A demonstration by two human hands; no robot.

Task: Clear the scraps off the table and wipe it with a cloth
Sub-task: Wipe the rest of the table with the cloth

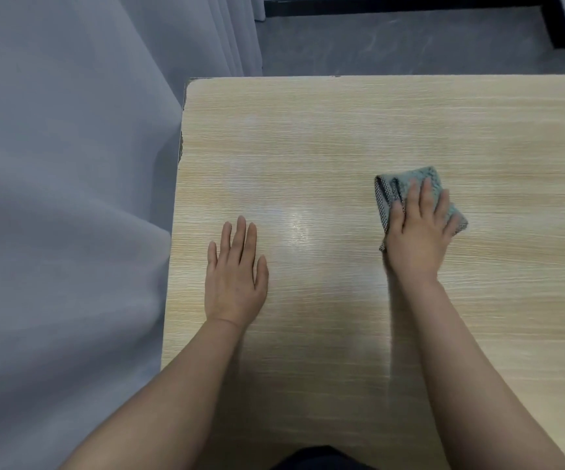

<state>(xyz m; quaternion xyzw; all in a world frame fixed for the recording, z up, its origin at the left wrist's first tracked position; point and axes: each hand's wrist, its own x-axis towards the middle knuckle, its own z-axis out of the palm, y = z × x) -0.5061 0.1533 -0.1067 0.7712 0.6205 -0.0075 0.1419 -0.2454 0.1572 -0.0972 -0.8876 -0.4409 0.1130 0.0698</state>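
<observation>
Presently: folded cloth (pixel 420 195) is pressed flat to the table (pixel 342 130) beneath the spread right hand (pixel 416 232); left hand (pixel 235 276) is laid flat, fingers together, well apart.

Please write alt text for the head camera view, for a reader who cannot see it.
A person's right hand presses a folded grey-green cloth flat on a light wooden table. The left hand rests open on the table; a grey curtain hangs left.

Folded grey-green cloth (pixel 425 184) — flat on table (pixel 342 123)
</observation>
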